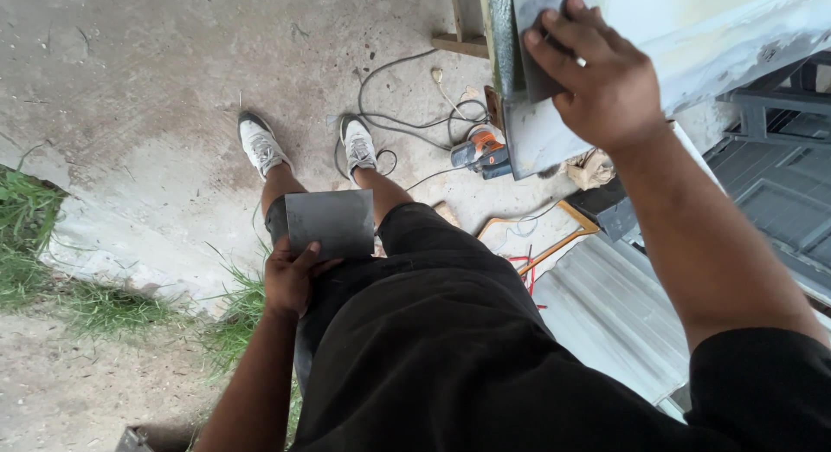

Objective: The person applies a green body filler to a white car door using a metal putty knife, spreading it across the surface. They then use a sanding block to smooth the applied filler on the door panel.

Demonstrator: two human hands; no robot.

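Observation:
My left hand (292, 277) hangs by my hip and grips a dark grey square sheet (331, 222) by its lower left corner. Up at the top right, my right hand (597, 75) presses flat on a second dark grey sheet (532, 36), which lies against a pale painted metal panel (718, 28). The fingers of that hand are spread over the sheet's right side. My legs in black shorts and white shoes (260, 145) stand on the concrete below.
An orange and black power tool (482, 151) lies on the concrete floor (156, 88) with tangled cables (407, 119). A corrugated metal sheet (606, 287) and dark metal frames (770, 192) sit at right. Grass (35, 218) borders the slab at left.

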